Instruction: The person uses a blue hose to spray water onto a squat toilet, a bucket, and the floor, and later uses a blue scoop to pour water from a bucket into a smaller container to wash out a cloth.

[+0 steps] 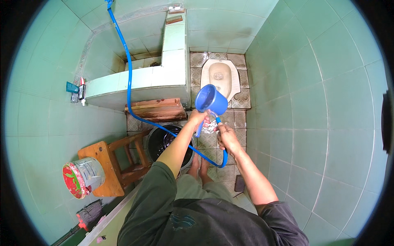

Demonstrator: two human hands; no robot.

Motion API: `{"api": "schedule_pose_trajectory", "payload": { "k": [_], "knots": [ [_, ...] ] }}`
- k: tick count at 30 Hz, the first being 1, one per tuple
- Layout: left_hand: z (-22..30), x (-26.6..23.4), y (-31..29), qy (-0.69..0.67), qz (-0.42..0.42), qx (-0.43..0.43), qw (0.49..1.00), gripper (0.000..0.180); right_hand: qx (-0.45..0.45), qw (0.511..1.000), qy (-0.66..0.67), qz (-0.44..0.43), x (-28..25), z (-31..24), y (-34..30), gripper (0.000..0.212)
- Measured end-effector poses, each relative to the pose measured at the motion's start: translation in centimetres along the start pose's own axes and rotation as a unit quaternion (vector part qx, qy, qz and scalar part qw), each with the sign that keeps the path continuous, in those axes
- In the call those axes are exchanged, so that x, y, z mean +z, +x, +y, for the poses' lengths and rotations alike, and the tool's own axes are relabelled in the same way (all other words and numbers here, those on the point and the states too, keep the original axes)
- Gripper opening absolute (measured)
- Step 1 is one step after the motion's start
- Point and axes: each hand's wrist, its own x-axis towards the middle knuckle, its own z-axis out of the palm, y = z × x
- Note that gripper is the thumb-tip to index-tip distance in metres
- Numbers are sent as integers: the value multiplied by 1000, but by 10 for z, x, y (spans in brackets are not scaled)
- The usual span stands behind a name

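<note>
Dipper point(212, 99) is blue, round-mouthed and tilted, perhaps wet inside.

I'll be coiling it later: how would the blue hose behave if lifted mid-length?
The blue hose is probably floppy: it sags in long curves and bends sharply below the right hand. It may be slippery, since water glistens near its held end. Lifting would likely shift its slack across the black bucket it passes over.
</note>
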Motion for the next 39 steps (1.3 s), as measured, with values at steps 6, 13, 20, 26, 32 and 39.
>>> {"api": "schedule_pose_trajectory", "payload": {
  "k": [6, 13, 20, 26, 32, 39],
  "knots": [
    [6, 33, 24, -153, -29, -68, 985, 26, 20, 999, 0, -32, 3, 21, -9, 34],
    [7, 60, 24, -180, -69, -72, 979, 16, 40, 998, 50, 9, -6, 30, -9, 36],
    [15, 53, -13, 74, -50, -39, 995, 32, 22, 991, 114, 70, -26, 18, -1, 33],
    [47, 25, -61, 214, -58, 50, 974, 33, -25, 977, 167, 129, -50, 18, 17, 27],
    [93, -22, -137, 207, -32, 131, 969, 31, -11, 984, 128, 120, -46, 2, 29, 27],
    [138, -95, -184, 195, 108, 184, 957, 34, -76, 996, -25, 37, 10, -39, 74, 34]
  ]
}}
